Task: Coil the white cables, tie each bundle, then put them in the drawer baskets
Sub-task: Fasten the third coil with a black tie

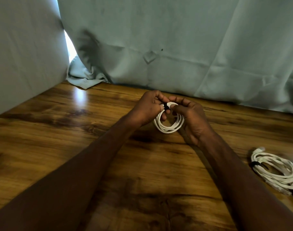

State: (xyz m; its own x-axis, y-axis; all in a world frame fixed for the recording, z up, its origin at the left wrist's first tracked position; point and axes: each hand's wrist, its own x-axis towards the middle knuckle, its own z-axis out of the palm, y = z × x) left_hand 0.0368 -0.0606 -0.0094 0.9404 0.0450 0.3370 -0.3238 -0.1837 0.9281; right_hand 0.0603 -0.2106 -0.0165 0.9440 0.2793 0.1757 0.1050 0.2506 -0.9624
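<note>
Above the wooden table [75, 147], both hands meet at a coiled white cable [169, 127]. Left hand [147, 109] and right hand [190, 119] pinch a black tie [166, 107] at the coil's 12 o'clock; its loops hang toward 6 o'clock. A tied bundle [275, 170] lies at 4 o'clock, nearer the right arm.

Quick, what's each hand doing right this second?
Left hand: fingers curled, pinching the black tie on the white cable coil.
Right hand: fingers curled round the same coil, fingertips at the tie.
</note>
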